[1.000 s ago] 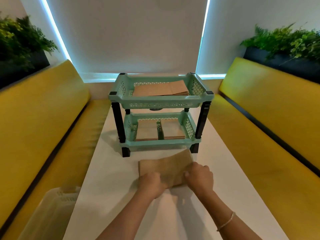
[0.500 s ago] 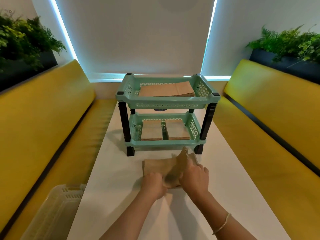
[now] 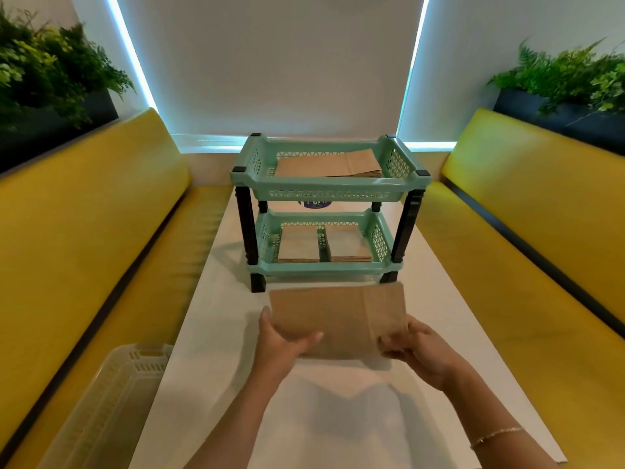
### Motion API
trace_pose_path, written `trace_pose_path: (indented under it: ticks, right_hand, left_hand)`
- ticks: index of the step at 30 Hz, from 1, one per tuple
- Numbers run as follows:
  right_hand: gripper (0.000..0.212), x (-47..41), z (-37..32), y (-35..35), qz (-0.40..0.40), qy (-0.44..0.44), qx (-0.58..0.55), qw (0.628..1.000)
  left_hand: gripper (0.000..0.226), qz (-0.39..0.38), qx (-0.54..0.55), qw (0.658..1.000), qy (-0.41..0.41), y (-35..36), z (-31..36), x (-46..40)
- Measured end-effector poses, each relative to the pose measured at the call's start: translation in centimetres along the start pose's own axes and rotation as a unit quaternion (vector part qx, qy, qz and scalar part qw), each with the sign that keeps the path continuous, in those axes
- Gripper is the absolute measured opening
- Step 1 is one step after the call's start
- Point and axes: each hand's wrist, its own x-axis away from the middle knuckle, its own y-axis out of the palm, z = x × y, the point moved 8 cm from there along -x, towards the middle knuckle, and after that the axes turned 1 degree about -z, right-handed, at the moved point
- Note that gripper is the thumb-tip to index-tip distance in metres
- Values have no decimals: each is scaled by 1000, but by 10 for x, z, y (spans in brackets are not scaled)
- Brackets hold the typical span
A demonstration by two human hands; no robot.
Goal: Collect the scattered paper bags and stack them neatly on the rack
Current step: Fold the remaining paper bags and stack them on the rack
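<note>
A flat brown paper bag point(image 3: 338, 314) is held level above the white table point(image 3: 216, 309), just in front of the rack. My left hand point(image 3: 282, 336) grips its near left edge and my right hand point(image 3: 411, 345) grips its near right corner. The mint-green two-tier rack point(image 3: 329, 192) with black legs stands at the table's middle. A stack of brown bags point(image 3: 329, 164) lies in its top tier. Two side-by-side stacks of bags point(image 3: 324, 243) lie in the bottom tier.
A translucent white plastic crate point(image 3: 111, 397) sits on the left yellow bench point(image 3: 88, 238). A second yellow bench point(image 3: 527, 231) runs along the right. Planters with green plants stand behind both backrests. A white blind covers the window behind the rack.
The bag was folded and pressed on the table under both hands; now it is flattened out and lifted, held at both ends closer to the rack.
</note>
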Motion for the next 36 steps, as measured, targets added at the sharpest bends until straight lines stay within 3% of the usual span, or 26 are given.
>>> trace_pose_path:
  ticks: [1, 3, 5, 12, 27, 33, 36]
  right_hand:
    - [56, 6, 5, -2, 5, -6, 21, 1000]
    - [36, 15, 16, -7, 42, -20, 82, 996]
    - [22, 21, 23, -10, 96, -40, 98, 990]
    - [29, 35, 32, -15, 191, -76, 59, 977]
    - [28, 44, 28, -20, 162, -103, 59, 980]
    - [27, 46, 40, -22, 169, -59, 80, 981]
    - [24, 45, 25, -29, 174, -61, 91, 979]
  left_hand:
    - [90, -1, 56, 998, 10, -1, -4, 5]
    - [54, -7, 89, 995, 40, -1, -7, 15]
    - [43, -9, 93, 994, 53, 2, -12, 23]
    - [41, -26, 99, 992, 77, 10, -10, 39]
    - [33, -71, 81, 991, 81, 13, -6, 42]
    - [43, -108, -95, 989, 24, 11, -31, 42]
    - [41, -129, -71, 989, 8, 5, -20, 41]
